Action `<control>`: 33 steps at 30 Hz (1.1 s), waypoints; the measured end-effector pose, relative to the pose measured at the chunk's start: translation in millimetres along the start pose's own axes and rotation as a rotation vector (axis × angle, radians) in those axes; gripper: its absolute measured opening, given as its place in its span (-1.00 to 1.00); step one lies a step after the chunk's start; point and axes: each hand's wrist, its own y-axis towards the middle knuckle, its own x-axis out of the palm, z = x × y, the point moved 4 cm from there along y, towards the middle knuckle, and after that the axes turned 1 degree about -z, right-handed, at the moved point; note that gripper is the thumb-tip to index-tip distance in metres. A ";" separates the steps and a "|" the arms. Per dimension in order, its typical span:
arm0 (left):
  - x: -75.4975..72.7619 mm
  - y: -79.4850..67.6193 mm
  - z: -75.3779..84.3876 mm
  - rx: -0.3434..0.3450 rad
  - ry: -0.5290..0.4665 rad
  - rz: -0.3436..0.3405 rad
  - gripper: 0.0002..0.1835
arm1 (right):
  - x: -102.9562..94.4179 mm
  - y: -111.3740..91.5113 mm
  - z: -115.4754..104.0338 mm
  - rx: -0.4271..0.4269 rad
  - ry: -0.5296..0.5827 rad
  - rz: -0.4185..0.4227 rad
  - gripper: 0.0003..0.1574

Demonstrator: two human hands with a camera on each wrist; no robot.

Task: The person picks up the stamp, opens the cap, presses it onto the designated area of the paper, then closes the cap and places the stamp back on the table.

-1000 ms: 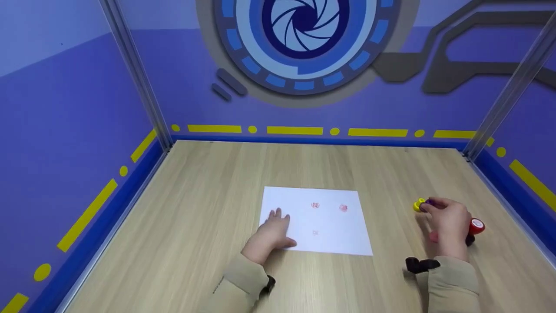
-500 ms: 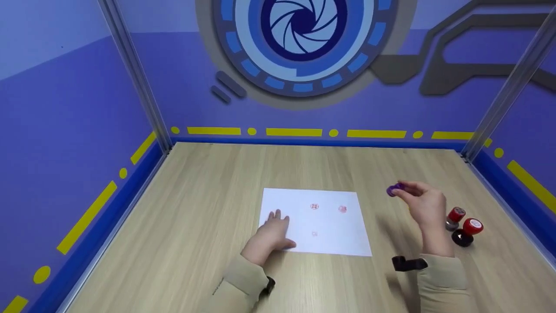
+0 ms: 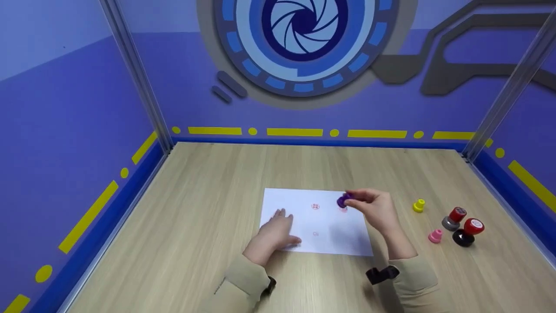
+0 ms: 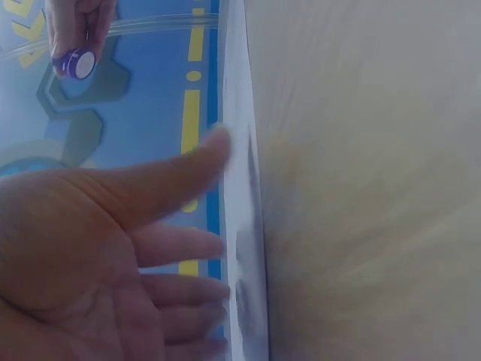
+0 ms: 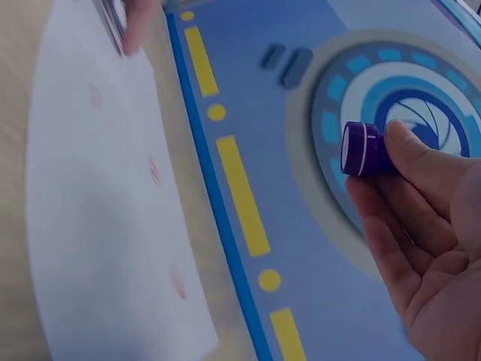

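Your right hand (image 3: 378, 211) pinches the purple stamp (image 3: 344, 200) above the paper (image 3: 295, 200), toward one o'clock; your left hand (image 3: 275, 234), fingers straight, holds nothing, near nine o'clock. It's probably light, hard, slippery: pinch its knob (image 5: 385, 159)

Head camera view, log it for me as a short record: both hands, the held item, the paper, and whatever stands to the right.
Left hand: over the left part of the paper, fingers spread
Right hand: pinches the purple stamp
Purple stamp: raised above the paper, not touching it
Paper: white, three reddish marks
Standing right of paper: yellow stamp, pink stamp, red-and-grey stamp, red-and-black stamp
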 end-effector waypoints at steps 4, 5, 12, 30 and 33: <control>-6.5 1.5 10.6 0.120 -0.279 0.173 -0.35 | 19.1 -2.9 -2.1 -0.007 0.108 -0.037 -0.69; -8.1 1.6 13.5 0.158 -0.367 0.220 -0.39 | 23.5 -3.7 -2.3 -0.002 0.141 -0.042 -0.69; -10.1 0.4 27.7 0.337 -0.787 0.376 -0.60 | 53.1 -11.1 -2.3 0.044 0.343 -0.082 -0.61; -8.7 -2.9 27.7 0.355 -0.915 0.436 -0.75 | 72.8 -17.8 8.3 0.173 0.518 -0.046 -0.62; -8.7 -2.3 27.7 0.354 -0.904 0.441 -0.75 | 73.9 -17.9 10.3 0.212 0.559 -0.057 -0.64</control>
